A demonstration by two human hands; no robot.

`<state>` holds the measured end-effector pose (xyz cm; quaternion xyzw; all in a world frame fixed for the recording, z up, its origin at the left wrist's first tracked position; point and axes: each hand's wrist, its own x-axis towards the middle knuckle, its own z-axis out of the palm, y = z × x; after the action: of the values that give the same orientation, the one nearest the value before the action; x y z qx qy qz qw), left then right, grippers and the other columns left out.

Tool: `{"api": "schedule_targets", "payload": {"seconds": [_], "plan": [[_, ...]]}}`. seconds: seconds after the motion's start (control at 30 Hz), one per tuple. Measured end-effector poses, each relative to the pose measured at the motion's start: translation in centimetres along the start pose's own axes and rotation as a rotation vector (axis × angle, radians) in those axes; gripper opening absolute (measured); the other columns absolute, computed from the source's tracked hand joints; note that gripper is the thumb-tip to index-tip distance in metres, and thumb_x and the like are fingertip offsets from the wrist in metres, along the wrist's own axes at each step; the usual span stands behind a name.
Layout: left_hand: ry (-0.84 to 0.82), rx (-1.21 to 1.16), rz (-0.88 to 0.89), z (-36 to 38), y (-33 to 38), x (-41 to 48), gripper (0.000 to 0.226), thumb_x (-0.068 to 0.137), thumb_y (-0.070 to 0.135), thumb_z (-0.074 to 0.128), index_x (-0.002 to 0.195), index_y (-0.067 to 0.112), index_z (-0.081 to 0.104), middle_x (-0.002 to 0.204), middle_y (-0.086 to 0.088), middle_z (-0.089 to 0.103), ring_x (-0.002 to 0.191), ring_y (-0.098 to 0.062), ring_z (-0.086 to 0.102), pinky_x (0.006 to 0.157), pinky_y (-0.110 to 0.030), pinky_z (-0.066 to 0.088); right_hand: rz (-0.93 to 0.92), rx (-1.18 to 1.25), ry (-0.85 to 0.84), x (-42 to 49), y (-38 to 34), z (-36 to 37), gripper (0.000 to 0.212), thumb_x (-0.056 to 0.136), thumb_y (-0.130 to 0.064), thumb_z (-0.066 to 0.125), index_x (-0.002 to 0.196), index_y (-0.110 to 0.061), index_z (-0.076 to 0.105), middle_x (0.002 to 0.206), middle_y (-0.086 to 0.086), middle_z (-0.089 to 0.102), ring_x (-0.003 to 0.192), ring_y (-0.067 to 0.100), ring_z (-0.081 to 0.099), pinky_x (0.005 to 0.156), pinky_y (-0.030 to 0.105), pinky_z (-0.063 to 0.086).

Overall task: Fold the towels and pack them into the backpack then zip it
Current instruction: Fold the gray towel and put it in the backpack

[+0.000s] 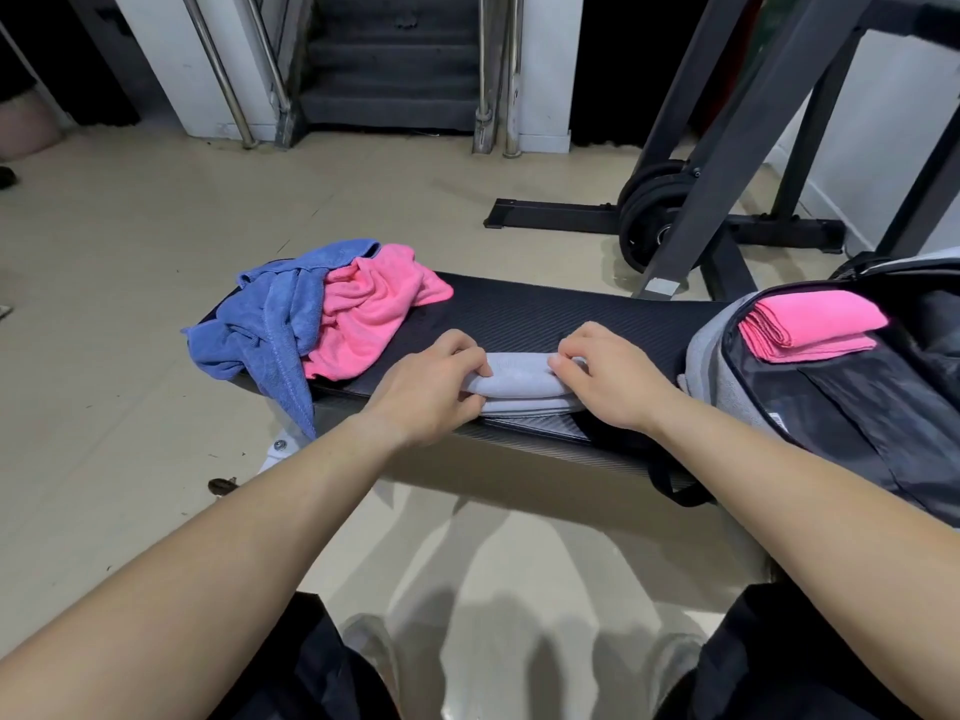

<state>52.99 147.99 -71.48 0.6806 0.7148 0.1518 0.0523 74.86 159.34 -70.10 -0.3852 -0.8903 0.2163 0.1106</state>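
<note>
between both hands (436,387) (gripped) lies grey towel (519,379).

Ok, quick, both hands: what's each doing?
Left hand: grips the grey towel at its left end.
Right hand: pinches the same towel's right end.

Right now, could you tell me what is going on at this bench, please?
A person is folding a pale grey towel on the black padded bench, the left hand and the right hand each gripping one end of it. A crumpled blue towel and a crumpled pink towel lie unfolded at the bench's left end. The open grey and black backpack at the right already holds a folded pink towel and is not zipped.
</note>
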Motion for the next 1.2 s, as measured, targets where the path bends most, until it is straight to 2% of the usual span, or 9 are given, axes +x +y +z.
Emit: {"api": "schedule_targets", "payload": {"seconds": [0.13,0.27,0.47,0.6,0.7,0.83,0.93,1.03,1.2], "plan": [[0.027,0.027,-0.089,-0.8,1.2,0.5,0.032,0.088,0.060,0.049,0.088,0.035,0.069,0.111,0.019,0.054,0.092,-0.013,0.055,0.077,-0.036,0.048,0.056,-0.100,0.006,1.1,-1.0,0.3,0.041,0.101,-0.053,0.040,0.071,-0.029,0.055,0.097,-0.006,0.051,0.090,0.021,0.057,0.080,0.036,0.041],[0.152,0.126,-0.261,-0.6,3.4,2.4,0.046,0.096,0.049,0.041,0.077,0.021,0.071,0.102,0.000,0.064,0.095,-0.029,0.055,0.077,-0.038,0.044,0.124,-0.247,-0.021,1.8,-2.3,0.6,0.048,0.089,-0.071,0.049,0.066,-0.029,0.045,0.096,-0.007,0.048,0.085,0.025,0.058,0.081,0.041,0.049],[0.123,0.081,-0.497,1.3,4.6,4.8,0.049,0.104,0.044,0.026,0.118,0.011,0.059,0.122,-0.013,0.057,0.115,-0.035,0.050,0.085,-0.045,0.042,0.146,-0.361,-0.008,2.2,-2.7,1.3,0.044,0.085,-0.073,0.054,0.084,-0.029,0.047,0.110,-0.002,0.049,0.106,0.025,0.052,0.087,0.042,0.044],[0.071,0.077,-0.497,3.4,4.0,4.4,0.042,0.104,0.047,0.026,0.124,0.021,0.052,0.127,-0.007,0.050,0.119,-0.030,0.044,0.089,-0.049,0.039,0.193,-0.348,-0.018,2.3,-2.6,1.0,0.041,0.083,-0.071,0.056,0.084,-0.031,0.049,0.112,-0.003,0.051,0.112,0.024,0.047,0.096,0.044,0.036],[0.099,0.102,-0.495,4.2,4.1,4.1,0.040,0.105,0.046,0.024,0.126,0.025,0.051,0.128,-0.004,0.050,0.120,-0.028,0.045,0.092,-0.051,0.039,0.231,-0.313,0.052,2.8,-3.4,1.3,0.021,0.092,-0.052,0.049,0.097,-0.032,0.053,0.118,-0.003,0.050,0.115,0.026,0.042,0.102,0.047,0.027],[0.074,0.092,-0.498,4.8,3.9,4.1,0.044,0.105,0.044,0.019,0.129,0.028,0.053,0.141,-0.001,0.045,0.135,-0.025,0.036,0.108,-0.063,0.028,0.202,-0.400,0.083,3.3,-3.0,3.1,0.044,0.102,-0.044,0.023,0.130,-0.026,0.053,0.142,0.000,0.043,0.129,0.029,0.035,0.113,0.055,0.018],[0.048,0.082,-0.476,4.9,3.5,4.1,0.047,0.106,0.044,0.017,0.139,0.032,0.048,0.156,0.001,0.034,0.148,-0.024,0.022,0.113,-0.064,0.019,0.187,-0.318,-0.055,3.2,-1.3,4.2,0.058,0.104,-0.050,0.008,0.154,-0.031,0.030,0.162,-0.001,0.027,0.149,0.026,0.022,0.122,0.054,0.007],[-0.008,0.042,-0.460,4.8,2.7,4.0,0.049,0.106,0.046,0.015,0.147,0.036,0.038,0.164,0.001,0.021,0.153,-0.023,0.011,0.118,-0.061,0.011,0.164,-0.310,-0.081,3.1,-0.3,4.7,0.059,0.103,-0.052,0.005,0.158,-0.035,0.017,0.167,-0.001,0.014,0.154,0.024,0.010,0.123,0.052,0.006],[-0.060,0.022,-0.451,4.7,1.9,4.1,0.053,0.105,0.049,0.013,0.155,0.037,0.023,0.167,0.000,0.010,0.154,-0.024,0.004,0.121,-0.057,0.005,0.187,-0.302,-0.089,3.6,-0.3,4.7,0.057,0.103,-0.053,0.007,0.157,-0.038,0.020,0.168,-0.002,0.008,0.155,0.022,0.003,0.124,0.052,0.003]]}}
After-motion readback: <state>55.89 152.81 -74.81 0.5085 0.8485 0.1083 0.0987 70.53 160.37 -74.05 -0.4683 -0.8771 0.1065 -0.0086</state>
